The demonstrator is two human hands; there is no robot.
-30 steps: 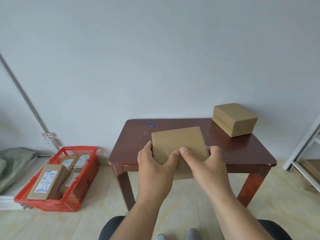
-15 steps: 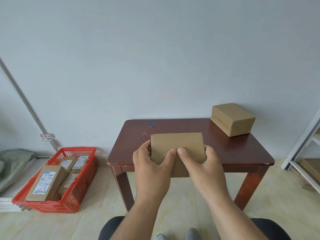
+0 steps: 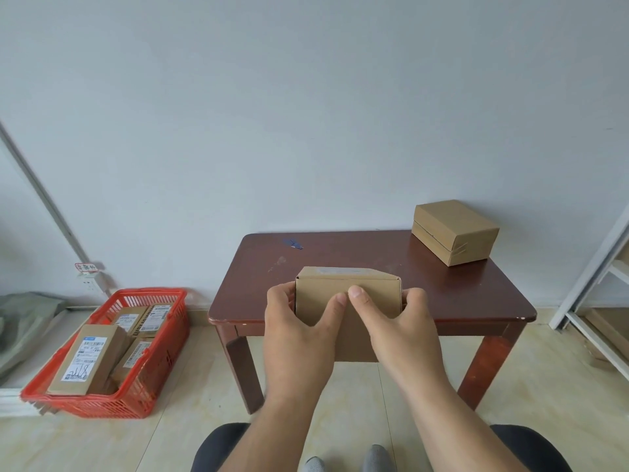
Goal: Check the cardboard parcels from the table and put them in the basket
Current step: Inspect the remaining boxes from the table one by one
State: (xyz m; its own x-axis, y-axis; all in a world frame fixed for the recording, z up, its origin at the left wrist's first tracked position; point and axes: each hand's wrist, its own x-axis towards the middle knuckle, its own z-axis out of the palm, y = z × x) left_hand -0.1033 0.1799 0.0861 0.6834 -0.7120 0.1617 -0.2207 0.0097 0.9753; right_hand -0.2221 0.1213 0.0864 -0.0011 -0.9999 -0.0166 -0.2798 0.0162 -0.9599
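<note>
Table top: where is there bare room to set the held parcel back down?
The table is bare from its left edge to the parcel on its far right corner. Both hands grip the held parcel. The basket is crowded.

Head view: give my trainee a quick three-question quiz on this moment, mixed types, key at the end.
1. True or false: both hands grip the held box.
2. How many boxes rest on the table untouched? A) none B) one C) three
3. Fill in: the red basket stands on the floor to the person's ____.

Key:
1. True: left hand and right hand hold its sides.
2. B, the box by the wall.
3. Left.
</note>
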